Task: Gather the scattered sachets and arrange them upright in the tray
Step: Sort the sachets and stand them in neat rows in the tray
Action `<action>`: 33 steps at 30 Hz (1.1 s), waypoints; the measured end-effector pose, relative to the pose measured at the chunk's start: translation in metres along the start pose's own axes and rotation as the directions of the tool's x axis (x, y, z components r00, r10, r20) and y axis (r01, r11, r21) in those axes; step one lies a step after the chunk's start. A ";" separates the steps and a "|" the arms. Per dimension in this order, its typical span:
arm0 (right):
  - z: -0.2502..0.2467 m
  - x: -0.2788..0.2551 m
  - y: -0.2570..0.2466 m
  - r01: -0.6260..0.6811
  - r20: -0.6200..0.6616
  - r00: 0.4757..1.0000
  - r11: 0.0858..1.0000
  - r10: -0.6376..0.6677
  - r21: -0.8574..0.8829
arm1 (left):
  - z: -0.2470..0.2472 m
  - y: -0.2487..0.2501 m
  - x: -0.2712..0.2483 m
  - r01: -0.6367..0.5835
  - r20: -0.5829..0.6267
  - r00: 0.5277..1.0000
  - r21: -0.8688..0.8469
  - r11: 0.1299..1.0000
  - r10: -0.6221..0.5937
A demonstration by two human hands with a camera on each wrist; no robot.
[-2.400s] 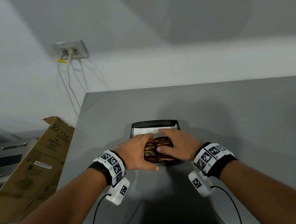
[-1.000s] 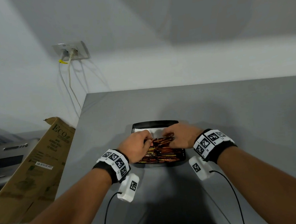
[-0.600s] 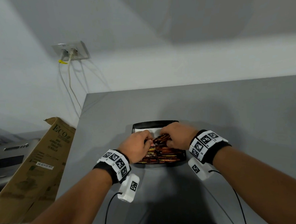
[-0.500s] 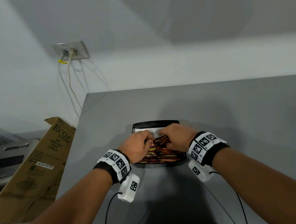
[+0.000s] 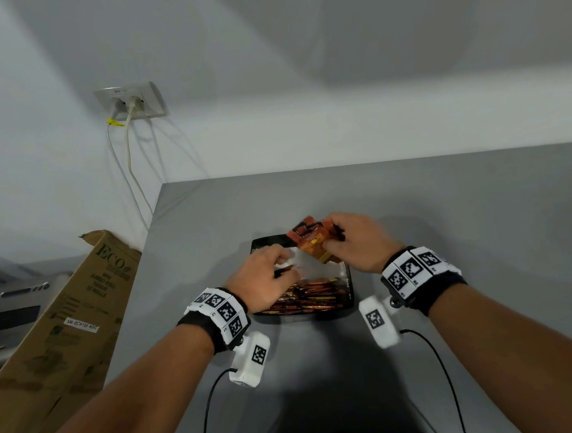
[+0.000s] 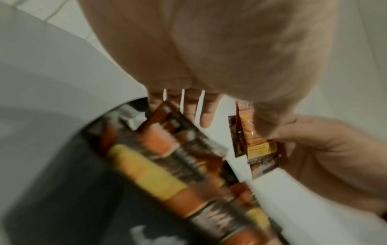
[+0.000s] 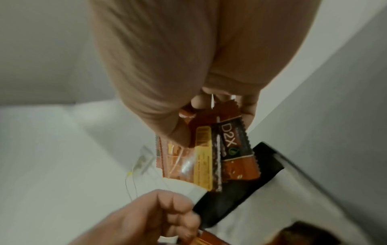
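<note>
A black tray lined with white paper sits on the grey table. Several orange-brown sachets stand packed in its near half, blurred in the left wrist view. My right hand grips a bunch of sachets lifted above the tray's far end; the right wrist view shows this bunch fanned out under the thumb. My left hand is at the tray's left side, and its fingers reach down straight against the far face of the packed row.
A cardboard box leans off the table's left edge, with a grey appliance behind it. A wall socket with two cables hangs at the back left. The grey table stretches right and back.
My right hand has lifted a bunch of sachets out of the tray, up and toward its far end, baring the white liner. The left hand stays at the tray's left side.
</note>
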State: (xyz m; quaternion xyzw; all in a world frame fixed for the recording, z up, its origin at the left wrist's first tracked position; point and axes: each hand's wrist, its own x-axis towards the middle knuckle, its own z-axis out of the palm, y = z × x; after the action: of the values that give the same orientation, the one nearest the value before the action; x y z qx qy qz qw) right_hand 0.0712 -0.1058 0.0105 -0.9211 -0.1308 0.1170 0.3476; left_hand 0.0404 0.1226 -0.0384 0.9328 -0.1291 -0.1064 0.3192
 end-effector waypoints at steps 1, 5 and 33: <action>0.000 0.000 -0.001 -0.021 -0.030 0.999 0.997 0.023 0.068 | -0.003 0.006 -0.001 0.030 -0.002 1.000 -0.059 0.998 -0.031; 0.004 -0.005 -0.014 -0.025 -0.088 0.994 0.910 0.067 0.414 | -0.013 0.042 0.002 0.099 -0.009 0.991 -0.645 0.758 -0.136; -0.007 -0.037 -0.064 0.387 0.105 0.922 0.885 -0.372 -0.259 | -0.018 0.077 -0.016 0.249 0.256 0.963 -0.965 -0.077 -0.084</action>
State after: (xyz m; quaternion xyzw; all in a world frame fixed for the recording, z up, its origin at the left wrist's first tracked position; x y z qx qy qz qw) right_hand 0.0280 -0.0752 0.0632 -0.9135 -0.3322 0.0517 0.2292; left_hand 0.0168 0.0789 0.0255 0.4102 0.0862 -0.2581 0.8705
